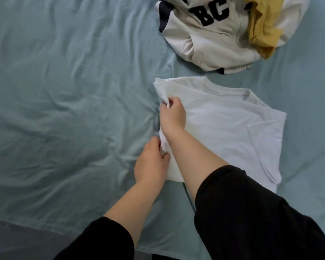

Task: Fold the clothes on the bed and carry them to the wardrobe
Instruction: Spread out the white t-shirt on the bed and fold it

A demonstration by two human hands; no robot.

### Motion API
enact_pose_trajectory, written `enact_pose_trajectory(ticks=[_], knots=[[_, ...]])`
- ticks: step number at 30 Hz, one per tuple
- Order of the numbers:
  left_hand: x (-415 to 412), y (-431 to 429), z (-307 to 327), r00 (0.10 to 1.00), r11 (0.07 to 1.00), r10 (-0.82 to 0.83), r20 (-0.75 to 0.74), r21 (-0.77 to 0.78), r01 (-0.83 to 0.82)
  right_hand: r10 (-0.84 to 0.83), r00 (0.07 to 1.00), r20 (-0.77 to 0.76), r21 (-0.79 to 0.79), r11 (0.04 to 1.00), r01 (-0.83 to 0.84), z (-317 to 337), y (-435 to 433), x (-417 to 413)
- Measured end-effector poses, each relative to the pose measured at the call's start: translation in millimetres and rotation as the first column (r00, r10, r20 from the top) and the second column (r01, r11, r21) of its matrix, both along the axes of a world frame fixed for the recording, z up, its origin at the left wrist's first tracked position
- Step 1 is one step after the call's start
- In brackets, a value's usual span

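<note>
**Inspector:** Where was the item under work found?

**Assessor:** A white T-shirt [223,128] was found laid flat on the bed [64,91], with the collar away from the person. One sleeve was spread out on the side far from the hands. A heap of unfolded clothes was noted further up the bed, apart from the T-shirt. It was made up of a cream sweatshirt [204,34] with a yellow garment [263,30] on it.

**Inspector:** And the state of the hands?

**Assessor:** Both were found clamped on the T-shirt's near side edge. The cloth by the shoulder was pinched by the right hand [172,117], which was reached across. The same edge was pinched lower down, nearer the hem, by the left hand [151,164]. The two were close together but not touching.

**Inspector:** Which step was judged to be in hand?

**Assessor:** The first lengthwise fold, by which that side is brought over onto the body. Nothing appeared ready to be carried, and the wardrobe was not in view.

**Inspector:** What was required for it to be done well?

**Assessor:** The edge should be lifted by both pinches together and kept taut between them, so that a straight crease is formed from shoulder to hem. The bunched cloth at the shoulder should be shaken out first and the sleeve tucked inside. The panel should be smoothed flat before the other side is matched to it.
</note>
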State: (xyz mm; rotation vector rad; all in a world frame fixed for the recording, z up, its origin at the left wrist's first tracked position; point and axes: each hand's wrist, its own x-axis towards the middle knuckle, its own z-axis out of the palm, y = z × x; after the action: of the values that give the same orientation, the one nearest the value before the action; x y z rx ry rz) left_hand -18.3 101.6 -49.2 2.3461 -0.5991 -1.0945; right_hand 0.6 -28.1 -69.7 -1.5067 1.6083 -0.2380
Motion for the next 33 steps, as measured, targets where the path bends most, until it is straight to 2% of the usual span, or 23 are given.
enact_pose_trajectory(ticks=[1,3,8,14,21,26,30,32,33], knots=[[-7,-3,1,0.999,0.999,-0.033,0.024,0.022,0.032,-0.06,0.995,0.083,0.036,0.998,0.057,3,-12,-14],[-25,-9,5,0.995,0.997,-0.081,0.053,0.02,0.08,-0.141,0.98,0.137,0.08,0.988,0.131,12,-30,-53],[-94,-36,17,0.978,0.977,-0.208,0.025,-0.046,0.209,-0.172,0.982,0.083,0.052,0.984,0.168,25,-60,-167],[-187,-78,23,0.97,0.972,-0.231,-0.08,-0.07,0.225,-0.2,0.974,0.109,0.034,0.98,0.197,35,-98,-260],[-261,-110,20,0.967,0.969,-0.241,-0.079,-0.084,0.234,-0.101,0.989,0.108,-0.009,0.995,0.102,28,-137,-314],[-291,-118,5,0.972,0.974,-0.224,-0.074,-0.055,0.22,-0.119,0.989,0.093,-0.02,0.992,0.121,11,-147,-337],[-295,-117,-7,0.955,0.969,-0.231,-0.187,-0.132,0.209,-0.144,0.987,0.072,-0.027,0.989,0.146,0,-144,-346],[-279,-114,-7,0.956,0.956,-0.232,-0.177,-0.224,0.19,-0.235,0.968,0.092,-0.126,0.961,0.246,3,-142,-347],[-264,-115,-6,0.968,0.941,-0.223,-0.116,-0.284,0.183,-0.267,0.959,0.099,-0.238,0.929,0.283,6,-139,-349]])
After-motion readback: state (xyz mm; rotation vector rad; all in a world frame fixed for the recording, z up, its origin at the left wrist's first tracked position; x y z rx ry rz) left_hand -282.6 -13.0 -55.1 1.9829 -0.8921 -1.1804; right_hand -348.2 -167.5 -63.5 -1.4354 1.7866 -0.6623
